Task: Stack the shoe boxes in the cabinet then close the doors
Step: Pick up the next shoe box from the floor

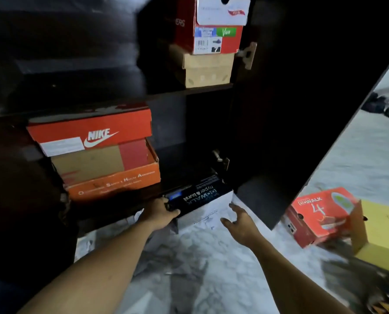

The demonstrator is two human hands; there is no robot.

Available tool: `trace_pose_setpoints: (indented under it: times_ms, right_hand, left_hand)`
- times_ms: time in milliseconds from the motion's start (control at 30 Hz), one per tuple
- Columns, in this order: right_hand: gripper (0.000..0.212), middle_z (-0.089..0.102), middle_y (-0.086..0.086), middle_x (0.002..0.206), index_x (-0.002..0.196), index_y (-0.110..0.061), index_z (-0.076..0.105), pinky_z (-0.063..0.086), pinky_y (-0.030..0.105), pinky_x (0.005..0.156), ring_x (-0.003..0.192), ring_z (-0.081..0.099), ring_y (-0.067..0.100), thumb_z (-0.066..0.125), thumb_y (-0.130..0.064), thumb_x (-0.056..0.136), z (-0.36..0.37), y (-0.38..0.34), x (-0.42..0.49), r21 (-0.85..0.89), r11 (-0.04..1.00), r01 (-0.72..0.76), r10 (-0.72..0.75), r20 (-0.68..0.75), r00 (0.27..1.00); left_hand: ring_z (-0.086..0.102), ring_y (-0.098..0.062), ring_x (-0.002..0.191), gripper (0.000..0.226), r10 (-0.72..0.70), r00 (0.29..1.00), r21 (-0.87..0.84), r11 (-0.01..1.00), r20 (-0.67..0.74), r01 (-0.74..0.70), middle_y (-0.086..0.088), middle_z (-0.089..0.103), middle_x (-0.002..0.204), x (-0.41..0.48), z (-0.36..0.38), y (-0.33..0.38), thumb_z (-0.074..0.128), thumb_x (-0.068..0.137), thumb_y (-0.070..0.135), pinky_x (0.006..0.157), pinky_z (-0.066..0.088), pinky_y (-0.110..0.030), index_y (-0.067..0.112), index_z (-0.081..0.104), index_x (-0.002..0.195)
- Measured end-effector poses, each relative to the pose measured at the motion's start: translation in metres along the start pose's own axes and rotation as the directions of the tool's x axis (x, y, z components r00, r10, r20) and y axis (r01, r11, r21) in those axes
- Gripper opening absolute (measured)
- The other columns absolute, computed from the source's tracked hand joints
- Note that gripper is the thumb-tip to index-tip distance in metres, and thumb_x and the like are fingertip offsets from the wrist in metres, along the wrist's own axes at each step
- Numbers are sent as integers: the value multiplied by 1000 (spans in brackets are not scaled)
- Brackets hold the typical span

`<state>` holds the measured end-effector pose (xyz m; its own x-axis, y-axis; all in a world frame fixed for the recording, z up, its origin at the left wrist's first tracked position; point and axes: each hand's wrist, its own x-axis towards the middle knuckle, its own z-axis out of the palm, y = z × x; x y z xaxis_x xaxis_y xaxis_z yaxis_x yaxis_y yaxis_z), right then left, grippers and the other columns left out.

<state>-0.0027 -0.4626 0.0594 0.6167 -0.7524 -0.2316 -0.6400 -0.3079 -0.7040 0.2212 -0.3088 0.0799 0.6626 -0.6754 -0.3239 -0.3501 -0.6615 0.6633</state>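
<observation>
Black-and-white box sits at the bottom of the cabinet, front end sticking out past the lower edge toward us, label upside down.

Left hand: fingers curled onto the box's near-left corner, pinching the lid edge. Right hand: fingers spread, loose, just beside the white end face on its right; we can't tell if they touch.

Handling, our guess: cardboard, stiff enough on edges and corners, soft mid-panel. Likely light to moderate with shoes inside. Lid is loose-fit, so we'd avoid lifting by the lid alone; palms on the two side walls, or push flat on the end face to slide it in. Surface looks smooth, some slip risk.

Up and left of the left fingers: Nike box stacked on an orange box, lid of the lower one ajar. Far above the right fingers, on the upper shelf: red box over a tan box, with a white box on top.

Right of the right fingers, beyond the open door: red GoWalk box and yellow box on the floor, still to stack. Floor is pale marbled tile. Cabinet interior is dark and the light is poor. Doors are not yet closed.
</observation>
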Motion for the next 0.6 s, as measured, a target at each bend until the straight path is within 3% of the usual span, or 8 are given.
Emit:
trace_pose_setpoints:
  times_ms: [67, 133, 200, 300, 367, 467, 533, 600]
  right_hand:
    - [72, 39, 6, 158, 154, -12, 33, 38, 34, 113, 138, 48, 27, 67, -33, 93, 5, 12, 19, 29, 999, -46, 46, -6, 999]
    - [75, 40, 5, 156, 153, -15, 34, 39, 38, 114, 138, 48, 26, 70, -37, 91, 8, 24, 47, 48, 996, -76, 76, 1, 997]
    - [79, 45, 4, 152, 151, -15, 39, 41, 38, 112, 138, 47, 23, 74, -40, 85, 11, 35, 77, 69, 994, -83, 84, -12, 996]
    - [69, 59, 1, 131, 143, -12, 48, 40, 22, 90, 124, 53, 16, 80, -23, 83, 10, 46, 115, 90, 994, -63, 69, -68, 995]
    - [71, 61, 4, 129, 143, -13, 48, 35, 17, 82, 121, 56, 19, 82, -17, 81, 11, 52, 137, 88, 995, -39, 47, -91, 995]
    - [85, 59, 5, 136, 145, -11, 47, 39, 20, 93, 127, 54, 19, 90, -22, 73, 16, 63, 162, 120, 992, -23, 30, -63, 998]
    - [95, 56, 4, 138, 146, -11, 45, 40, 23, 99, 125, 52, 14, 93, -28, 66, 22, 71, 172, 144, 989, -31, 34, -19, 999]
    - [115, 51, 3, 144, 149, -15, 42, 43, 31, 108, 130, 50, 14, 95, -49, 53, 30, 84, 182, 170, 984, -54, 59, -22, 998]
  left_hand:
    - [63, -14, 92, 49, -15, 999, -14, 1000, -35, 15, 4, 69, 109, 12, 13, -12, 75, 79, 49, 79, 52, -29, 15, 62, 113]
    - [63, -19, 104, 54, -49, 997, -21, 999, -53, 48, 6, 64, 114, 23, 27, -21, 74, 80, 49, 79, 46, -26, 13, 56, 116]
    - [65, -21, 102, 60, -85, 995, -58, 995, -49, 82, 1, 67, 107, 39, 45, -34, 78, 75, 49, 77, 47, -26, 13, 54, 116]
    - [68, -19, 90, 88, -124, 992, -191, 975, -40, 114, -3, 72, 97, 71, 78, -64, 77, 49, 65, 83, 57, -40, 14, 56, 118]
    - [68, -22, 96, 98, -127, 991, -249, 962, -40, 113, -5, 69, 112, 86, 97, -78, 79, 48, 61, 88, 56, -47, 15, 49, 130]
    - [60, -29, 115, 98, -121, 992, -271, 957, -41, 105, -4, 54, 134, 82, 105, -61, 89, 65, 38, 94, 53, -47, 16, 32, 142]
    - [53, -26, 126, 95, -117, 992, -285, 954, -47, 99, -6, 52, 139, 83, 112, -57, 89, 71, 26, 99, 45, -34, 12, 30, 145]
    - [51, -22, 129, 96, -125, 990, -281, 954, -68, 101, -3, 52, 140, 85, 119, -58, 88, 73, 23, 96, 38, -25, 13, 29, 147]
